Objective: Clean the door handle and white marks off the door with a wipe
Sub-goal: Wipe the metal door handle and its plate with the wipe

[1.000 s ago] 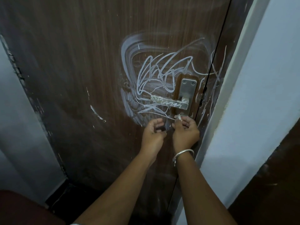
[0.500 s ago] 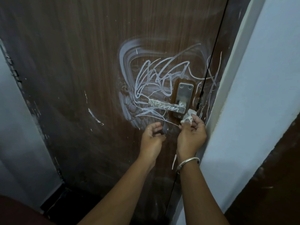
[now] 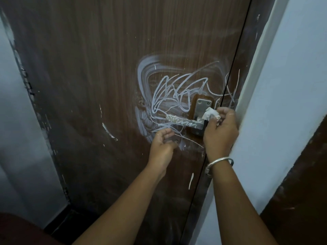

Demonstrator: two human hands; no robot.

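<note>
1. The wipe (image 3: 210, 114), right of centre, looks like a small, light, limp wad. It is best bunched at the fingertips so that a flat pad faces the surface.
2. The handle (image 3: 184, 122) is rigid metal and should take firm rubbing. The marks (image 3: 177, 92) spread up and left of it over the door (image 3: 106, 68).
3. The right hand (image 3: 220, 133) reaches up, its fingers curled and pinching the wipe against the handle's pivot end.
4. The left hand (image 3: 161, 145) hovers below the lever with its fingers loosely curled. Whether they hold anything cannot be told.
</note>
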